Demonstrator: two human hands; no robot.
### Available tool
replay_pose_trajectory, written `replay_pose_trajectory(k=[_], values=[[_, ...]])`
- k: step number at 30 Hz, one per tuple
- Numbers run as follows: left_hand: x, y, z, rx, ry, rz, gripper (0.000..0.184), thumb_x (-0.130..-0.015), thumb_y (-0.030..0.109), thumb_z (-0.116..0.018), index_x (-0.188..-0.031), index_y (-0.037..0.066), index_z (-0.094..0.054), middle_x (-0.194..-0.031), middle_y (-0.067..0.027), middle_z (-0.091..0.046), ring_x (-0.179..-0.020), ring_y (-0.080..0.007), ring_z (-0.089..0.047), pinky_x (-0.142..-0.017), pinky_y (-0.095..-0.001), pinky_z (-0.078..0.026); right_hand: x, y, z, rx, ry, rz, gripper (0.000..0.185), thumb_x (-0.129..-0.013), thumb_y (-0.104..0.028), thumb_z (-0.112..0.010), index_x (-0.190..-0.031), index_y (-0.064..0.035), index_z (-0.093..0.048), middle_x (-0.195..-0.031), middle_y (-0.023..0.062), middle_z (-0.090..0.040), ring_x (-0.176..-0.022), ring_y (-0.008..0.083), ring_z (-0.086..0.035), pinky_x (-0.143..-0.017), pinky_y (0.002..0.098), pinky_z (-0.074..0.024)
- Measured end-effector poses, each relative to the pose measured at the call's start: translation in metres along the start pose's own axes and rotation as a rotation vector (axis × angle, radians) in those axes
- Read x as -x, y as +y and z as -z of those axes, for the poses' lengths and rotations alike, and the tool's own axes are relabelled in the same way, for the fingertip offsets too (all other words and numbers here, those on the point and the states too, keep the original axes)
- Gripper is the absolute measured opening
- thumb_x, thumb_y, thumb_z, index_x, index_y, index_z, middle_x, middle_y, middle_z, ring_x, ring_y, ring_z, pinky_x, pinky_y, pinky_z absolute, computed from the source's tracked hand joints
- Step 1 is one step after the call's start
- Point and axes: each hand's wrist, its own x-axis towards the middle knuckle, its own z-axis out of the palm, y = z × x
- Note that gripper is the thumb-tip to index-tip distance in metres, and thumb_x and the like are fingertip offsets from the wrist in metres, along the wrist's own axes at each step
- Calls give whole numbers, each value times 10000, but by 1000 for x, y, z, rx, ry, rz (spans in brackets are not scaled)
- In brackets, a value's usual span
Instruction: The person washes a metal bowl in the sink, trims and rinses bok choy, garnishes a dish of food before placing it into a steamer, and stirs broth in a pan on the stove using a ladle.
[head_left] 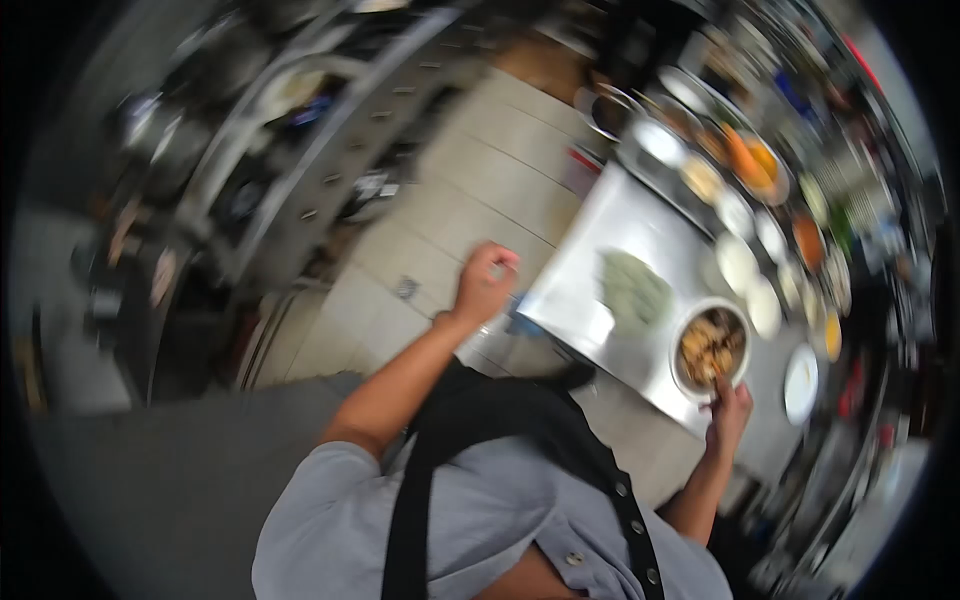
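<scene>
My left hand (487, 284) hangs over the tiled floor, left of the metal table's corner. Its fingers are loosely curled and nothing shows in them. With thumb and fingers, my right hand (729, 412) grips the near rim of a round bowl (684, 378). Inside the bowl lie brown and golden food pieces (714, 346), blurred, of a kind I cannot make out. The bowl rests near the front edge of the steel table (575, 285). Beside it on the table is a crumpled grey-green cloth (635, 290).
Several white bowls and plates (737, 262) line the table's far side, with orange food (752, 160) behind them. A white plate (800, 384) lies right of the bowl. Across the tiled floor (490, 170) stands a steel stove (335, 165) with knobs and pans.
</scene>
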Motion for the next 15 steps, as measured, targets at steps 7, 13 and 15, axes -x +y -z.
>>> replay_pose_trajectory(k=[7,13,15], values=[[25,-27,164,303,-238,419,254,-882,123,-622,-1109,14,-592,-889,-17,-612,-759,-81,-550,-697,-239,-468,46,-18,-254,-147,-488,-63,204,-839,-116,-602,-993,18,-595,-836,68,-647,-564,110,-596,-410,227,-505],[0,-16,264,418,-155,607,328,-942,214,-581,-1199,15,-542,-867,-7,-626,-694,-60,-560,-595,-219,-477,95,-53,-426,-20,-904,-129,197,-845,-58,-591,-985,78,-616,-815,117,-666,-517,129,-586,-419,221,-462],[-2,-34,294,374,-72,629,292,-929,159,-587,-1177,9,-553,-830,-21,-649,-624,-66,-580,-551,-208,-484,101,-66,-470,11,-988,-88,196,-848,-59,-588,-982,80,-619,-811,114,-666,-523,131,-586,-418,225,-456]])
